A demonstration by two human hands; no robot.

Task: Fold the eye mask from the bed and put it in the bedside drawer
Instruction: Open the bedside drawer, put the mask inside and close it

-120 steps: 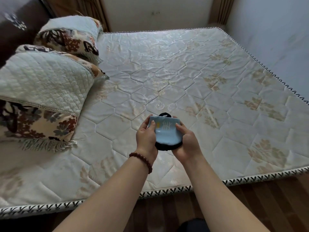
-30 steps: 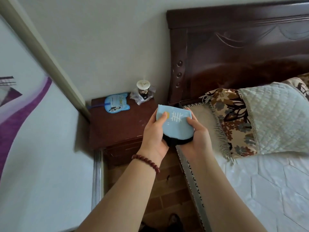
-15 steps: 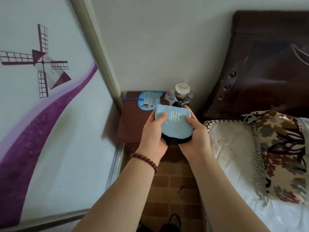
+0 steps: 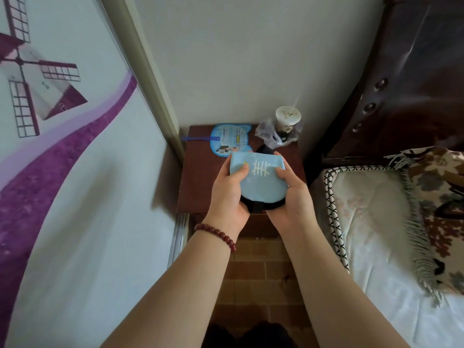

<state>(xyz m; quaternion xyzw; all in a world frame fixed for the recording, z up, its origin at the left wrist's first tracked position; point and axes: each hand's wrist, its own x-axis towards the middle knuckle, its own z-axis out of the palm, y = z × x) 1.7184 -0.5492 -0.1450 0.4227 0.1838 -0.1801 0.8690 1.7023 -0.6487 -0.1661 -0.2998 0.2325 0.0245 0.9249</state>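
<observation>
A folded light-blue eye mask point(image 4: 261, 183) with a white eyelash print and a black underside is held above the bedside table. My left hand point(image 4: 227, 194) grips its left side, thumb on top. On the other side, my right hand point(image 4: 291, 194) clasps it the same way. The dark red-brown bedside table point(image 4: 198, 172) stands straight ahead against the wall. Its drawer front is mostly hidden behind my hands and looks shut.
On the table top lie a blue cat-shaped hand fan point(image 4: 229, 141) and a wrapped figurine with a white cap point(image 4: 285, 129). A wardrobe door with a windmill print point(image 4: 62, 146) fills the left. The bed corner point(image 4: 364, 209), a patterned pillow point(image 4: 442, 217) and a dark headboard point(image 4: 411, 84) are right.
I have turned from the bed towards the bedside table and come closer to it. The folded mask stays held in both hands throughout.
</observation>
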